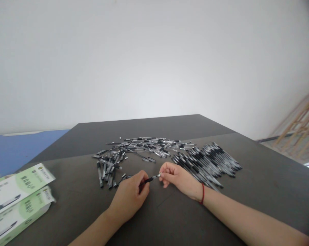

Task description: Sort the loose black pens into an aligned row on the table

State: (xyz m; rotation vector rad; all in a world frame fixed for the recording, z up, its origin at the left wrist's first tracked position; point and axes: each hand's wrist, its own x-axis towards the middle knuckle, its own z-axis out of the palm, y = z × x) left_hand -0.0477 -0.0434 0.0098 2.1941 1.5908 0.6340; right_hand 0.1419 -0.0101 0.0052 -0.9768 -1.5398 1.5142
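Note:
My left hand is closed around a pen, gripping its black-grip section, with the clear front end pointing right. At that front end, my right hand pinches a small silvery piece, probably the pen's tip; whether it is attached cannot be made out. A red cord circles the right wrist. Just beyond the left hand lies a loose heap of pen parts with black and clear sections. Behind the right hand, many pens lie side by side in a slanting row.
More scattered pen parts spread across the middle of the dark table. Two green-and-white pen boxes are at the left edge. A white wall rises behind the table, and a wooden rack stands beyond its right side.

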